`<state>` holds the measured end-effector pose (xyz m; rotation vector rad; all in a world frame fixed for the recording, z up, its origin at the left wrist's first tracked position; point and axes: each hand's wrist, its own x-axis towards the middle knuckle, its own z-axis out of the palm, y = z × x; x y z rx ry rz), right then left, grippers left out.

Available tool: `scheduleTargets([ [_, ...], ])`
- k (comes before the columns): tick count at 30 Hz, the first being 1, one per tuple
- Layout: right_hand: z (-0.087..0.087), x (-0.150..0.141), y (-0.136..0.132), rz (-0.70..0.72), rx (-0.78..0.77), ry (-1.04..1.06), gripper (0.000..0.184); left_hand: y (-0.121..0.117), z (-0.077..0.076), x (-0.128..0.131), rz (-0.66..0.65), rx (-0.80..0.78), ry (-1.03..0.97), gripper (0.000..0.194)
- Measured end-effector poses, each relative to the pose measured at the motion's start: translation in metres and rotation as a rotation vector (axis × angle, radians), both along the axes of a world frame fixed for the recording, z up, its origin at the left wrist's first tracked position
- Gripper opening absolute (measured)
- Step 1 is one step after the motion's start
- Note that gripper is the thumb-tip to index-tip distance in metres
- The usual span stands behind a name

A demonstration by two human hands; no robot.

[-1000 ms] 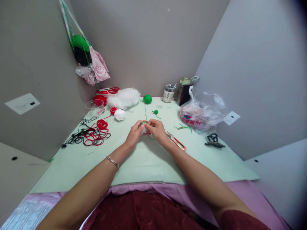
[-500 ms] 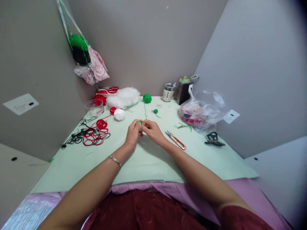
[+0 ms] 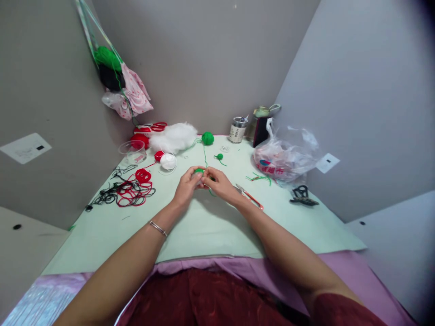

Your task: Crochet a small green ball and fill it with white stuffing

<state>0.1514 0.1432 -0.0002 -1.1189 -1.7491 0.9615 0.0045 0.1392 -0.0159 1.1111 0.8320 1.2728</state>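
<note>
Above the middle of the table my two hands meet around a small green yarn piece (image 3: 199, 171). My left hand (image 3: 186, 184) is closed on it, with the thumb laid across its near side. Against it my right hand (image 3: 219, 183) is pinched at the fingertips; what sits between them is too small and covered to make out. A strand of green yarn (image 3: 205, 156) runs from the hands to a green yarn ball (image 3: 207, 138) farther back. Just right of my right wrist lies a pair of orange thread snips (image 3: 252, 198), partly covered by the arm.
At left are tangled red and black cords (image 3: 136, 190), a clear plastic cup (image 3: 136, 156), a white yarn ball (image 3: 167, 161) and white stuffing (image 3: 176, 137). To the right stand a pen tin (image 3: 237, 132), a plastic bag (image 3: 285, 158) and a black hair claw (image 3: 302, 195). Walls enclose the table.
My left hand has turned slightly, so more of the green piece shows on top. My right hand has shifted a little and its forearm now covers part of the snips.
</note>
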Motion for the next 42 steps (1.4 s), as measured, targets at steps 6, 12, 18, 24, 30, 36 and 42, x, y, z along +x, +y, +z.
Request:
scheduleTargets([
  [6, 0.002, -0.009, -0.007, 0.045, 0.006, -0.015, 0.010, 0.008, -0.013, 0.000, 0.069, -0.074, 0.073, 0.031],
  [12, -0.011, -0.012, 0.001, -0.076, -0.030, 0.014, 0.020, 0.005, -0.012, 0.005, -0.005, -0.139, 0.045, 0.038],
  [18, -0.012, -0.003, 0.015, -0.190, -0.020, 0.070, 0.027, -0.001, 0.003, 0.000, -0.096, -0.117, -0.064, 0.034],
  [24, -0.010, 0.001, 0.015, -0.224, 0.015, 0.067, 0.023, -0.003, 0.012, 0.000, -0.147, -0.082, -0.083, 0.028],
  [30, -0.006, -0.004, -0.002, -0.200, 0.050, -0.007, 0.022, 0.000, 0.007, 0.001, -0.075, -0.037, -0.014, 0.023],
  [36, 0.004, -0.006, -0.008, -0.025, 0.045, 0.021, 0.026, 0.003, -0.001, -0.003, 0.078, 0.086, 0.145, 0.013],
  [42, -0.001, -0.003, 0.000, 0.045, 0.004, 0.063, 0.032, 0.000, -0.002, -0.007, 0.110, 0.153, 0.232, 0.021],
])
